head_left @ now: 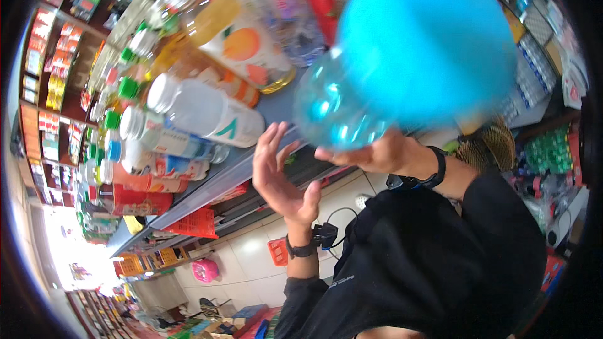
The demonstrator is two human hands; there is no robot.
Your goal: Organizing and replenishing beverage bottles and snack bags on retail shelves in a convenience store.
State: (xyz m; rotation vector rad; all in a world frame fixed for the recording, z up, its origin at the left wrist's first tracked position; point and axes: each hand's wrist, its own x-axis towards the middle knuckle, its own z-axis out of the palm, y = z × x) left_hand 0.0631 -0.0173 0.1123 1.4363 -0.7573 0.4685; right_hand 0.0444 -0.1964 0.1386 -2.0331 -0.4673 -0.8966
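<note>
My right hand (381,153) is under a clear, rounded plastic container (325,113), its fingers curled against the base. A large bright blue part or object (419,47) rises above the container, close to the camera and blurred; I cannot tell whether the two are one piece. My left hand (282,179) holds nothing, fingers spread, at the shelf's front edge (207,197). A white-capped bottle with translucent contents (212,113) stands just beyond its fingertips. Behind that is a larger bottle of yellow liquid with an orange pictured on its label (245,47).
Drink bottles with green, white and blue caps crowd the shelf, among them a red one (136,200). Red printed paper (193,223) hangs from its edge. A pink stool or basin (205,270) and a red basket (278,251) are on the tiled floor (245,254). Packed bottles (537,70) lie right.
</note>
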